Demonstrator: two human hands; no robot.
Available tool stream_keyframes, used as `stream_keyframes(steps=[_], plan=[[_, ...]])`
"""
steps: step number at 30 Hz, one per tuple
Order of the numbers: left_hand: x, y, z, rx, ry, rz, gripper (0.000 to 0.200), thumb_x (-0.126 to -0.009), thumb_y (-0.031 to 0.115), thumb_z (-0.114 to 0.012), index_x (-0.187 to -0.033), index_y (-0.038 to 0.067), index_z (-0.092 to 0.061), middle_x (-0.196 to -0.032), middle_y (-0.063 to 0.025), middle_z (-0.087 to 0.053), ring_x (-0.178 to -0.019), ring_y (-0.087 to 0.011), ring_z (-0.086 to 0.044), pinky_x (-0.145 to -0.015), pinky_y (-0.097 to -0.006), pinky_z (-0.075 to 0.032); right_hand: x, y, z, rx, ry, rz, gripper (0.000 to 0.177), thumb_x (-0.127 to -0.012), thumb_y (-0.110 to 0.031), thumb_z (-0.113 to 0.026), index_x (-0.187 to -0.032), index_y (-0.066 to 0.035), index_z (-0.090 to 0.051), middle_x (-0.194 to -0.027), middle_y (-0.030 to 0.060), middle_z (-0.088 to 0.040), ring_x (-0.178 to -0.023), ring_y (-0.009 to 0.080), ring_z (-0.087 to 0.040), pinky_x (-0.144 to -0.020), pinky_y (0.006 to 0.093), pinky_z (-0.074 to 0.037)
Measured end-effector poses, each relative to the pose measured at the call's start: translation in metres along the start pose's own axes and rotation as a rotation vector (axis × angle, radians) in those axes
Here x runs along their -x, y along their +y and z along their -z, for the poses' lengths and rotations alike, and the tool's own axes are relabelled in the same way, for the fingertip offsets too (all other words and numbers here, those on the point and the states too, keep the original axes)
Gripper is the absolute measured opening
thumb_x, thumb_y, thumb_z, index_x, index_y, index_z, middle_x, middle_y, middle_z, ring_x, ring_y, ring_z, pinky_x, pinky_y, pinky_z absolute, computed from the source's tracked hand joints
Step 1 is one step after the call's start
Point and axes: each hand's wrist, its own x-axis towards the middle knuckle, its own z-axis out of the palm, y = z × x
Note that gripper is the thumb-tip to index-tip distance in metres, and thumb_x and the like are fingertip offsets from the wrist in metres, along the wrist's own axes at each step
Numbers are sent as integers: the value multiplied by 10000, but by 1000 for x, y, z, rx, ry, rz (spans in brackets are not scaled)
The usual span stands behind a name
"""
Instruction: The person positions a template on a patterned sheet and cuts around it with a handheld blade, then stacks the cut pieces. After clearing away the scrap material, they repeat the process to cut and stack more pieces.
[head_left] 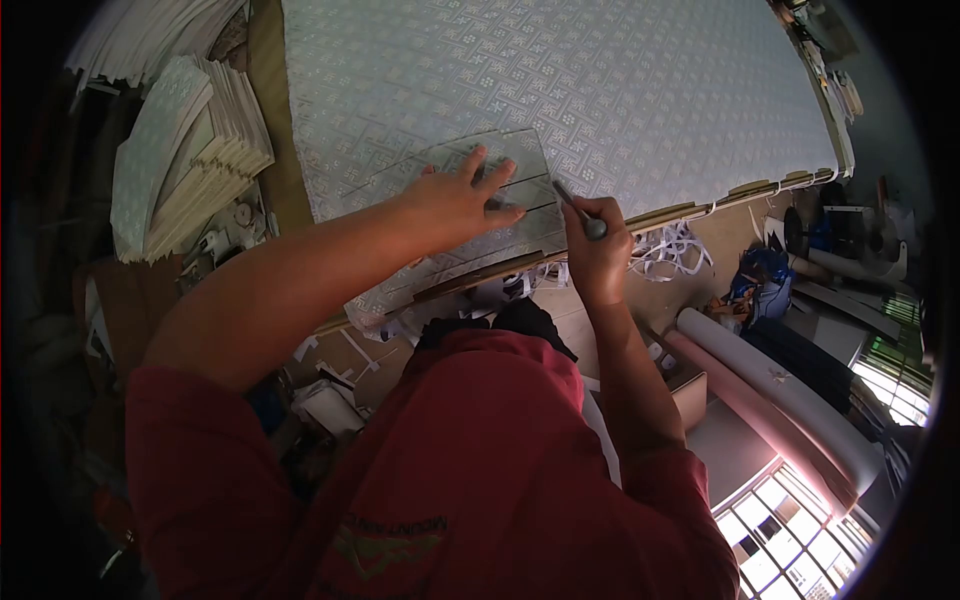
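My left hand [465,205] lies with fingers spread on a clear template [530,155] marked with dark lines, pressing it onto pale patterned fabric [640,90]. In my right hand [603,262] is a knife [594,228] with a rounded grey handle end. Its slim tip points away from me, right at the template's right edge. The fabric is spread across the table to its near edge, and its pattern shows through the template.
Stacks of cut pieces [225,130] stand left of the fabric. Along the near side runs the table edge [660,215], with white strips [675,252] on the floor below. Large rolls [780,400] and a cardboard box [688,392] lie at the right.
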Motion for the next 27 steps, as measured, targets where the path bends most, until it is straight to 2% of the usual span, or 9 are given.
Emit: stream_keyframes(steps=[2, 6, 8, 9, 11, 21, 24, 26, 27], plan=[[-1, -3, -10, 77, 121, -36, 549, -1041, 202, -499, -1547, 403, -427, -1719, -156, -163, -1538, -511, -224, -1048, -715, -459, -24, -2, -17, -52, 15, 30, 137, -892, -95, -788, -976, -30, -703, -869, 152, -756, -806, 294, -759, -735, 357, -562], [-1, -1, -12, 79, 140, -19, 530, -1045, 219, -504, -1537, 405, -440, -1718, -147, -174, -1536, -502, -240, -1049, -711, -460, -48, -7, -36, -43, 14, 36, 131, -893, -95, -783, -975, -35, -700, -874, 155, -755, -805, 316, -751, -728, 364, -562], [0, 2, -8, 14, 90, -2, 1228, -549, -40, -904, -1585, 357, -376, -1736, -163, -83, -1552, -488, -209, -1036, -630, -526, -49, 1, -41, -91, 35, 29, 177, -888, -124, -809, -992, -21, -711, -847, 107, -737, -769, 133, -656, -736, 313, -538], [1, 1, -11, 18, 96, 1, 1228, -549, -40, -904, -1585, 357, -376, -1736, -163, -83, -1552, -488, -209, -1036, -630, -526, -48, 2, -43, -87, 31, 35, 177, -888, -124, -809, -992, -21, -711, -847, 107, -737, -769, 133, -656, -736, 313, -538], [0, 1, -16, 145, 173, 7, 479, -1060, 280, -503, -1517, 415, -459, -1716, -120, -202, -1545, -474, -242, -1067, -723, -434, -46, 5, -45, -135, 44, -24, 166, -889, -109, -810, -987, -23, -708, -828, 58, -711, -775, 101, -628, -719, 296, -527], [-9, -2, -29, 165, 186, 9, 481, -1085, 442, -417, -1561, 370, -407, -1712, -151, -208, -1558, -437, -236, -1098, -716, -395, -53, 29, -57, -218, 13, 22, 134, -932, -39, -761, -1034, -16, -678, -853, 14, -686, -776, 58, -597, -687, 236, -499], [-13, -1, -34, 204, 196, 58, 740, -915, 62, -651, -1546, 376, -424, -1722, -148, -152, -1544, -483, -242, -1036, -649, -512, -52, 26, -57, -171, 12, 28, 134, -932, -42, -762, -1034, -16, -680, -849, 10, -683, -773, 59, -602, -686, 233, -502], [-14, -2, -35, 225, 205, 61, 625, -1068, 558, -382, -1617, 265, -323, -1683, -236, -237, -1545, -417, -285, -1108, -679, -397, -54, 26, -57, -192, 29, 12, 142, -919, -142, -782, -1003, -57, -706, -872, 90, -747, -737, 135, -645, -708, 317, -532], [-12, -1, -32, 223, 206, 60, 625, -1068, 558, -382, -1617, 265, -323, -1683, -236, -237, -1545, -417, -285, -1108, -679, -397, -56, 28, -58, -191, 32, 12, 142, -919, -142, -782, -1003, -57, -706, -872, 90, -747, -737, 135, -645, -708, 317, -532]])
